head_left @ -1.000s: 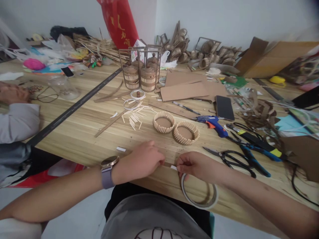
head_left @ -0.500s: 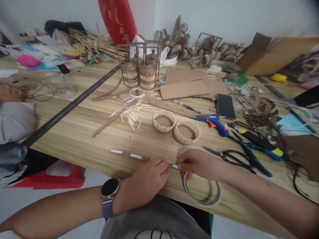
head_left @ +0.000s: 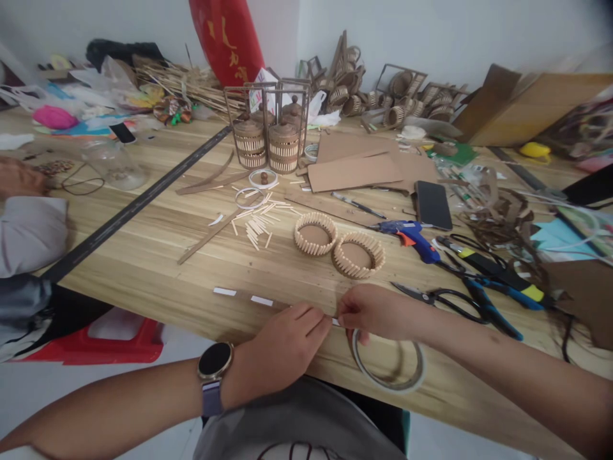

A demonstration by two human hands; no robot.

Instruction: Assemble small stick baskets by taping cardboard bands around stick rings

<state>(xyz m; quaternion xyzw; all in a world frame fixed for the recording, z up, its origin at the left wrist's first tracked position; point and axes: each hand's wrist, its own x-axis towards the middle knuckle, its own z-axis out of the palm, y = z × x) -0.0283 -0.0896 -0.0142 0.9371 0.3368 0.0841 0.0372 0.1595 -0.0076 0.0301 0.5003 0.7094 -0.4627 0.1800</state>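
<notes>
A thin brown strip with white tape pieces on it lies along the table's front edge. My left hand, wearing a watch on its wrist, is closed and presses on the strip, its fingertips partly hidden. Right beside it, my right hand pinches at another white piece of tape. A roll of white tape is held at its lower fingers. Beyond my hands stand two round baskets of small wooden sticks, the left one touching the right one.
Scissors, blue-handled pliers and a blue glue gun lie to the right. Loose sticks and lidded baskets are further back, near cardboard sheets. At the left edge another person's sleeve rests on the table.
My left hand has slid slightly to the right along the strip. My right hand has shifted slightly left, so the two are closer together.
</notes>
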